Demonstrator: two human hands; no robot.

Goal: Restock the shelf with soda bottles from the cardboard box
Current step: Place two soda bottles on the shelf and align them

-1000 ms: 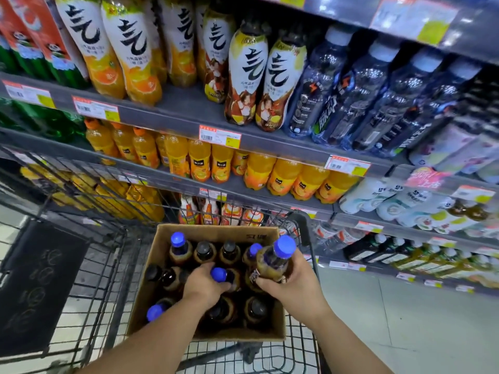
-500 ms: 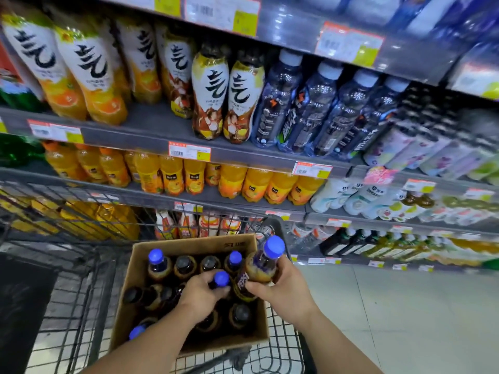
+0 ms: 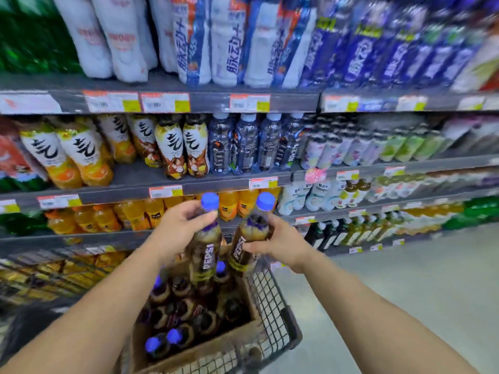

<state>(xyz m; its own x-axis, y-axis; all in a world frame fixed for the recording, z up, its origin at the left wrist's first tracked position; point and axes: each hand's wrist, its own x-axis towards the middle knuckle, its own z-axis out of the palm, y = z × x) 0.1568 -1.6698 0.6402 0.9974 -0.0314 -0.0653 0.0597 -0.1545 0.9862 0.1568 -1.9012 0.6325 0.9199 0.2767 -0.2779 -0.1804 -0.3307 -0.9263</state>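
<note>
My left hand (image 3: 175, 228) grips the neck of a dark cola bottle with a blue cap (image 3: 205, 252), lifted above the cardboard box (image 3: 213, 349). My right hand (image 3: 280, 242) grips a second blue-capped cola bottle (image 3: 247, 240) just to its right, also held up. The two bottles lean close together in front of the shelf (image 3: 135, 191). The open box sits in a wire shopping cart (image 3: 272, 311) and still holds several dark bottles with blue or black caps.
Shelves filled with drinks run across the view: white and blue bottles on top, juice and dark water bottles (image 3: 243, 144) below, orange bottles (image 3: 135, 214) lower down. Grey floor (image 3: 405, 292) lies to the right of the cart.
Both hands rose out of the box; the left one now holds a bottle lifted clear. The view tilted up, showing higher shelves.
</note>
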